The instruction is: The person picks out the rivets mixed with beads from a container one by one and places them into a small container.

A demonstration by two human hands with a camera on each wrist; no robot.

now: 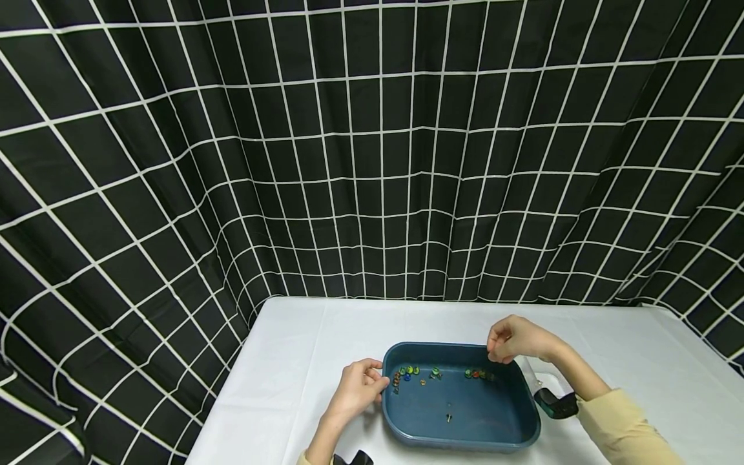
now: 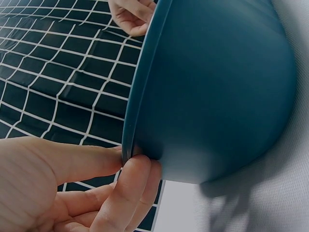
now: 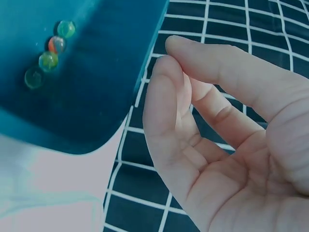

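Observation:
A blue plastic basin (image 1: 459,445) stands on the table with several coloured glass marbles inside. Some marbles (image 1: 409,370) gather along its left end, and a short row of marbles (image 3: 48,62) lies by the back right. One small screw (image 1: 449,418) is near the front of the basin floor. With thumb and fingers, my left hand (image 1: 358,389) pinches the left rim (image 2: 128,130). My right hand (image 1: 519,338) hovers by the back right corner, fingers curled and thumb meeting fingertips. Nothing shows between those fingertips in the right wrist view.
Right of the basin, partly behind the right forearm, is a clear shallow container (image 1: 552,381) with something small in it. A white cloth (image 1: 290,374) covers the table. A black curtain with white grid lines (image 1: 372,194) surrounds it at the back and sides.

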